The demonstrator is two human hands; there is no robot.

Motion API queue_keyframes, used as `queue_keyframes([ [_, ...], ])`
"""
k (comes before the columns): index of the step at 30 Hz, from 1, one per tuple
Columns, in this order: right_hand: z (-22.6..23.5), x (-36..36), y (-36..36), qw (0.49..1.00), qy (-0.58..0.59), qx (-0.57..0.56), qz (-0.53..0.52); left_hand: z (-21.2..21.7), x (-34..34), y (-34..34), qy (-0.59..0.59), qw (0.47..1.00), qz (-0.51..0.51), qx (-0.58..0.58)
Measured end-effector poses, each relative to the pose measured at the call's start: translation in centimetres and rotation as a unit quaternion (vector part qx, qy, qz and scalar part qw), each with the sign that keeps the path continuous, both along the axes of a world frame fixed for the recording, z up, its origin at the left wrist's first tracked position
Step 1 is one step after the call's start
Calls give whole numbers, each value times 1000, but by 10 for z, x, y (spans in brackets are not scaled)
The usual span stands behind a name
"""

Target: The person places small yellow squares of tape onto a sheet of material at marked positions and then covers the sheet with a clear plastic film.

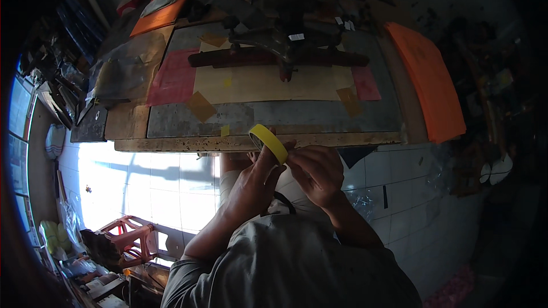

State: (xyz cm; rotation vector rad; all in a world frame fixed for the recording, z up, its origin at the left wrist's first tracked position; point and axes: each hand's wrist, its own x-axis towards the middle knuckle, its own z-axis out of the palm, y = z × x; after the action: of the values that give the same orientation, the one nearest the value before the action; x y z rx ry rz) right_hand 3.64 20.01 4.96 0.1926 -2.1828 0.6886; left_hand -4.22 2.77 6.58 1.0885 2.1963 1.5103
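Note:
A roll of yellow tape [272,143] is held up just in front of the table's near edge. My left hand [258,179] is closed on it, with fingers in and around its ring. Close against the roll's right side, my right hand [318,172] has its thumb and fingers pinched together at the tape; whether a loose end lies between them is too small to see. Beyond the hands, a beige sheet [268,86] lies on the grey tabletop board [240,120], with brown tape pieces [201,107] at its corners and pink sheets at both ends.
A dark metal press-like frame with a long bar [274,57] stands over the beige sheet. Orange sheets [428,80] lie at the table's right, more at the far left. A small yellow tape piece [225,130] sticks near the front edge. A pink plastic stool [128,238] stands at lower left.

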Motion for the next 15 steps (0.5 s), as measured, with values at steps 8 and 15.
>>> queue_keyframes([
  [8,0,2,5,999,-4,50,-1,1,-2,1,-75,997,-13,3],
  [15,-2,-3,10,998,-54,37,-1,1,-3,1,-157,987,-20,-12],
])
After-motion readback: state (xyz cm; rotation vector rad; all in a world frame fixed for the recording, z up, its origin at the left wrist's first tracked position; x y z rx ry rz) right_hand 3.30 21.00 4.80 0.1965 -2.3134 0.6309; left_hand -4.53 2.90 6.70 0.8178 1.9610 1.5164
